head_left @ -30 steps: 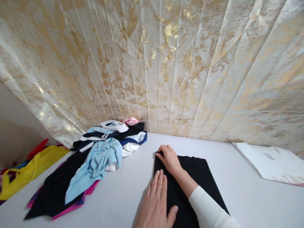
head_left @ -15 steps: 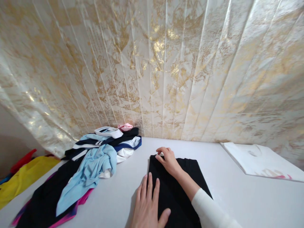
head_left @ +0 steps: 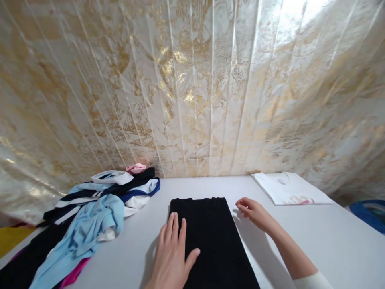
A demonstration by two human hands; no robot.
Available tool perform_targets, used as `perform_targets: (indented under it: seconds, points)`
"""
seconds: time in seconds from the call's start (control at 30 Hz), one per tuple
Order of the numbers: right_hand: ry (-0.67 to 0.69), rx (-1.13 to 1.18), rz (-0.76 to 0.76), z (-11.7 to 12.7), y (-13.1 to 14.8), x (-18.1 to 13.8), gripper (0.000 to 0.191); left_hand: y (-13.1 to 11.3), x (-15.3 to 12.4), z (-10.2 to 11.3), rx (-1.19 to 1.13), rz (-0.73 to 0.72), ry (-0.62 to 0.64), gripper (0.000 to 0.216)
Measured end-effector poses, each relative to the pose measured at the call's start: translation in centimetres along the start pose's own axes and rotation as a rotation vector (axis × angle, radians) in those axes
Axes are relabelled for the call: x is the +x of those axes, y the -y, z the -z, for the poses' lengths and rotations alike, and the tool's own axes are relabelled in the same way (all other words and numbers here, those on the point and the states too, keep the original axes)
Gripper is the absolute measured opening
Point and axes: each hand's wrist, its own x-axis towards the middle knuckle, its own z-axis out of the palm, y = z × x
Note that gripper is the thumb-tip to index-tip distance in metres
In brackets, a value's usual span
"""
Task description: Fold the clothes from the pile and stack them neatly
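A black shirt (head_left: pixel 210 237), folded into a long rectangle, lies flat on the white table in front of me. Its far edge shows a shallow neckline dip. My left hand (head_left: pixel 173 253) rests along the shirt's left edge, fingers stretched out and thumb spread over the cloth. Off the shirt's right side, my right hand (head_left: pixel 252 212) hovers just above the tabletop, casting a shadow. Its fingers are loosely bent, apart from the shirt, and nothing shows in them.
To the left lies a loose pile of clothes, with a light blue garment (head_left: pixel 87 228) on top and a pink one (head_left: pixel 136 168) at the back. A folded white shirt (head_left: pixel 288 188) lies back right. Beyond the white table (head_left: pixel 144 237) hangs a gold-patterned curtain (head_left: pixel 192 120). Something blue (head_left: pixel 365 212) sits far right.
My right hand has left the shirt's far left corner and moved right, off the cloth. The shirt's top now lies smooth. My left hand stays on its left edge. The view has turned right.
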Motion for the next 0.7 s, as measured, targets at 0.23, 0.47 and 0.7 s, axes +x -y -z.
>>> perform_targets:
  seconds: [0.23,0.47,0.7]
  points:
    - [-0.012,-0.203,-0.073,-2.7,3.0,0.4,0.02,-1.8,2.6,0.2,-0.052,0.013,0.15,0.062]
    - [-0.084,-0.344,-0.09,-2.6,4.7,-0.6,0.014,-0.9,2.1,-2.5,-0.067,-0.025,0.037,0.06]
    - [-0.079,-0.347,0.223,-4.5,8.2,-5.0,0.045,0.7,2.8,-2.5,-0.05,-0.031,-0.093,0.057]
